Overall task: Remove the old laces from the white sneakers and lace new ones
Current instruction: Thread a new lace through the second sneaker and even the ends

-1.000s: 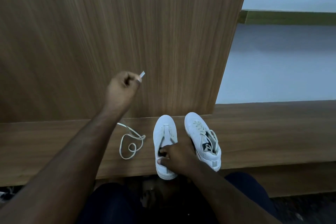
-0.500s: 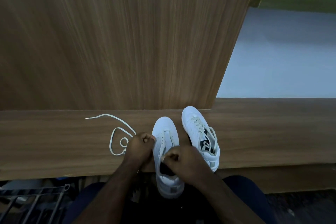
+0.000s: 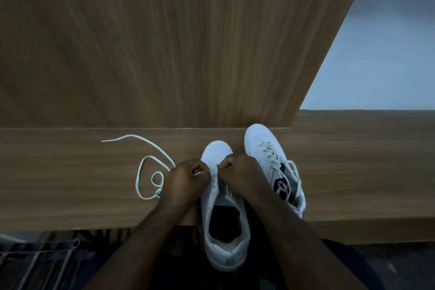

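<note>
near sneaker [image 3: 223, 214]: white, eyelets bare, heel overhanging ledge [image 3: 70, 195] | left hand [image 3: 186, 181]: pinching lace tip [image 3: 202, 172] | right hand [image 3: 240, 174]: fingers curled at eyelets, hold unclear | far sneaker [image 3: 273, 162]: laced

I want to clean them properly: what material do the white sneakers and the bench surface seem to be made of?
Near sneaker: smooth white upper with a dull sheen, probably leather or synthetic; the look cannot settle which. Bench surface: matte brown with a straight, even grain, likely wood-pattern laminate rather than solid wood.
</note>
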Action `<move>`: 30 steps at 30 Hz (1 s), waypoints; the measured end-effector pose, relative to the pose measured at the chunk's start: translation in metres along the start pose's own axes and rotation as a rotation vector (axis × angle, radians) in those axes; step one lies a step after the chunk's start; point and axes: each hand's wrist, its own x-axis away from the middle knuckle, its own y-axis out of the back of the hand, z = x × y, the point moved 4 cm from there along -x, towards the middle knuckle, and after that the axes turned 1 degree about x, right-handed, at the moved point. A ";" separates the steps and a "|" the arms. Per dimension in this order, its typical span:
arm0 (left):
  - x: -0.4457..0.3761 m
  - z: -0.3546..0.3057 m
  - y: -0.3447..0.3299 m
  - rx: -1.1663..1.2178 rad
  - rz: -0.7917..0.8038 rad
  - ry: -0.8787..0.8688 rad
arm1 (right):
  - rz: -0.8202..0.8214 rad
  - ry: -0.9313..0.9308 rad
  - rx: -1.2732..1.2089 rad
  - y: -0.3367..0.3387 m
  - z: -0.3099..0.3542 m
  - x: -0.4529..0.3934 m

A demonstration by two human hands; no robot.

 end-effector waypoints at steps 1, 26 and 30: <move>0.001 0.000 0.000 -0.008 0.004 -0.011 | 0.004 -0.005 -0.013 0.000 -0.001 -0.001; 0.000 -0.012 0.011 -0.154 -0.006 -0.097 | -0.047 0.065 -0.166 -0.005 -0.004 0.000; 0.007 -0.014 0.012 -0.122 0.047 -0.061 | -0.062 0.056 -0.211 0.004 -0.003 0.002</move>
